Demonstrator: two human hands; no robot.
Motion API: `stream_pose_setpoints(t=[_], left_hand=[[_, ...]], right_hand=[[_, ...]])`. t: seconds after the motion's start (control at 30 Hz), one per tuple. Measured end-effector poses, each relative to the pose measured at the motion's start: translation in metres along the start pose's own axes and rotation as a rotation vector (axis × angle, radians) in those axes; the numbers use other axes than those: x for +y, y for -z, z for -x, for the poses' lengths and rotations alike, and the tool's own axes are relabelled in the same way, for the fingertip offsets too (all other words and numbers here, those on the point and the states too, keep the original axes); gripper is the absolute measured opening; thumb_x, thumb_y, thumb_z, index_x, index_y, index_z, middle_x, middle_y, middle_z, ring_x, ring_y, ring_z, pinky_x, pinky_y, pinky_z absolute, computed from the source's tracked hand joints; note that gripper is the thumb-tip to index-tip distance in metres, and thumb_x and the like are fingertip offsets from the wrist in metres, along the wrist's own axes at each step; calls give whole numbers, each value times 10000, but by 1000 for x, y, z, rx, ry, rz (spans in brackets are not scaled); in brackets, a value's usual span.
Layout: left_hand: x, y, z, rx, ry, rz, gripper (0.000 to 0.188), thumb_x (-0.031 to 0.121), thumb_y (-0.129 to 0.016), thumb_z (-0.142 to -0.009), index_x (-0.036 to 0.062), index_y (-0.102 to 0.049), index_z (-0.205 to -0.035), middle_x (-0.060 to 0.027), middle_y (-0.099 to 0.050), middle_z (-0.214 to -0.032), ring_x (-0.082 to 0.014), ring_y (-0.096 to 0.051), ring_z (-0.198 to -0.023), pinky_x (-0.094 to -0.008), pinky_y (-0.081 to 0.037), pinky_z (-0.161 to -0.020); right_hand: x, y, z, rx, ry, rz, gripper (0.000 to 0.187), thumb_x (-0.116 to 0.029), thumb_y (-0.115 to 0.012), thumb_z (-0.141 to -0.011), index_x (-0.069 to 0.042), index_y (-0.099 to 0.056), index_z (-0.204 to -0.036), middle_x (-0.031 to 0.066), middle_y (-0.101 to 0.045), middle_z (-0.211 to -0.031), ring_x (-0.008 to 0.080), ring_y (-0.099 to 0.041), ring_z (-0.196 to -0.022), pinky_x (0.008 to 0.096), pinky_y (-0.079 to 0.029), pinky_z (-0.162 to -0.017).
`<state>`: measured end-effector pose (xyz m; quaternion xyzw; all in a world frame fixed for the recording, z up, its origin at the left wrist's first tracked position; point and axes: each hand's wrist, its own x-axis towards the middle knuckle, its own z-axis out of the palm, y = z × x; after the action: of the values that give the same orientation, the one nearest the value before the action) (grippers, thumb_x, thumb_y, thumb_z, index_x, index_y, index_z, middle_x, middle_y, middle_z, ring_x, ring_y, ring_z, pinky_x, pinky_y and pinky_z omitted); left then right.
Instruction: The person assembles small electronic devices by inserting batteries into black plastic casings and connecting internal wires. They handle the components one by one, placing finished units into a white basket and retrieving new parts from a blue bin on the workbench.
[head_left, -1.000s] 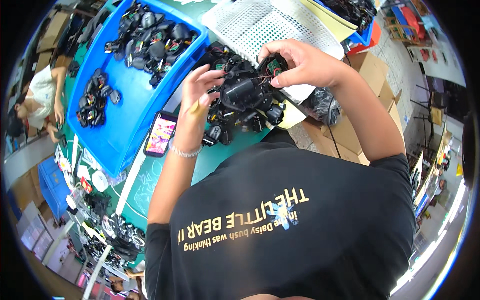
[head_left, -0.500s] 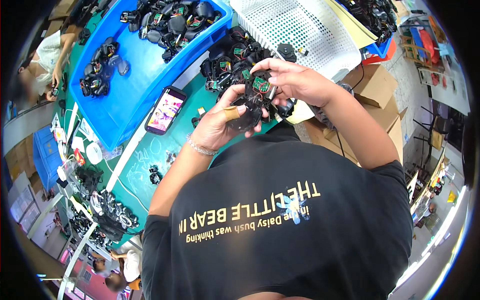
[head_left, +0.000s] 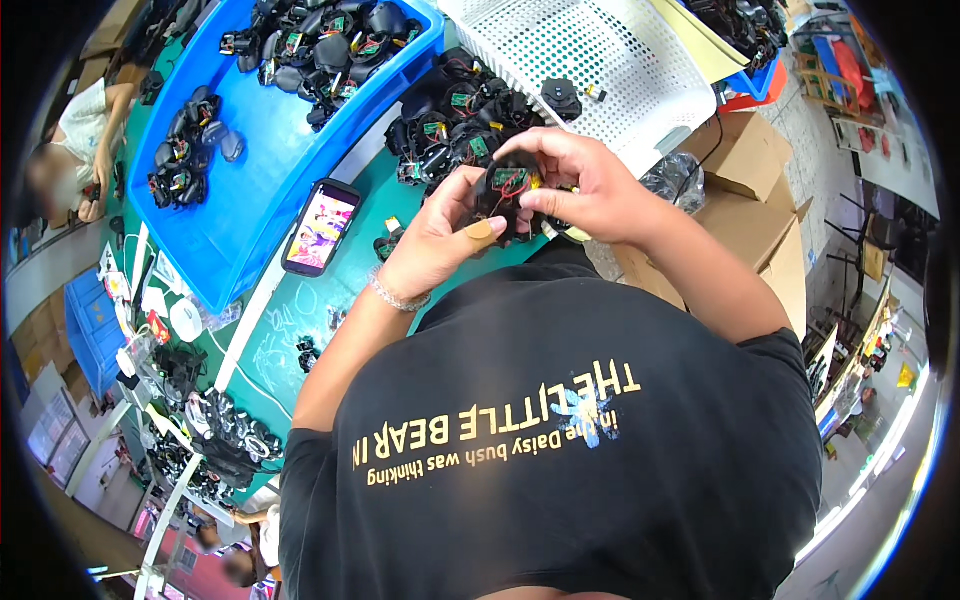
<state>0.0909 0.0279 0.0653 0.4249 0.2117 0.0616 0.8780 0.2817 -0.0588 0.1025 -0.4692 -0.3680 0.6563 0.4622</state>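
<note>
At the near side of the green tabletop (head_left: 375,190), between two bare hands: one black rounded plastic housing (head_left: 490,207), open side up, seated in it a green circuit board (head_left: 510,179) with thin red wires (head_left: 517,190) looped across.

Left hand (head_left: 440,235): thumb laid along the housing's lower side, fingers curled round the back (tips hidden, so their exact grip cannot be told); a tan band (head_left: 480,231) wraps the thumb.

Right hand (head_left: 590,185): forefinger bent over the top rim, thumb against the right side beside the wires, the two clasping the shell between them. Whether a wire is caught under the thumb cannot be made out.

Beyond the hands: a heap of like black assemblies (head_left: 440,130), boards and wires exposed. Left of these, a blue plastic tray (head_left: 230,215) bearing more such units; beside it, a phone (head_left: 320,228), screen lit. Farther off, a white perforated basket (head_left: 620,70) with one black part (head_left: 562,98) in it.

Hazards, as judged: a thumb pushing sideways could strain a red wire at its joint; a shell closed over the loops could pinch them; a loosened left grip could tip the housing onto the heap, where loose leads might tangle.
</note>
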Motion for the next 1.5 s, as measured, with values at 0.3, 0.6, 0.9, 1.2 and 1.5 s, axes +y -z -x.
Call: stream_pose_setpoints(t=[0.3,0.6,0.9,1.2,1.5], left_hand=[[10,1,3,203,-425,-825,299,-60,-544,-789,-16,-501,-1082,-129,-594,-978,-201,-612,-855,-295,-484,-764],[59,44,-9,365,-1249,-1125,415,-98,-452,-851,65,-406,-1229,-262,-622,-984,-263,-646,-777,-324,-543,-643],[120,-1,-18,416,-1057,-572,123,-43,-507,-830,-76,-579,-924,-176,-652,-809,-225,-658,-721,-281,-528,-663],[41,26,-23,330,-79,139,141,121,-487,-940,26,-458,-1040,-190,-609,-947,-272,-638,-785,-377,-551,-701],[-75,58,45,655,274,748,200,179,-413,-969,26,-428,-1096,-205,-607,-948,-323,-629,-852,-421,-553,-722]], right_hand=[[-3,2,-1,95,323,595,717,-98,-776,-661,-60,-443,-1295,64,-528,-1122,153,-533,-863,273,-437,-724],[20,42,-5,339,268,722,752,-136,-787,-681,-85,-405,-1327,46,-537,-1158,132,-518,-959,271,-401,-756],[60,170,-16,732,282,1308,639,-258,-729,-744,-82,-437,-1284,125,-531,-1210,268,-550,-1069,388,-465,-857],[101,202,-41,203,-422,1664,689,-148,-728,-686,-193,-448,-1315,152,-527,-1202,333,-555,-1079,420,-491,-842],[117,231,-45,186,-366,1101,288,-89,-674,-723,-34,-529,-966,99,-598,-834,228,-595,-738,352,-480,-637]])
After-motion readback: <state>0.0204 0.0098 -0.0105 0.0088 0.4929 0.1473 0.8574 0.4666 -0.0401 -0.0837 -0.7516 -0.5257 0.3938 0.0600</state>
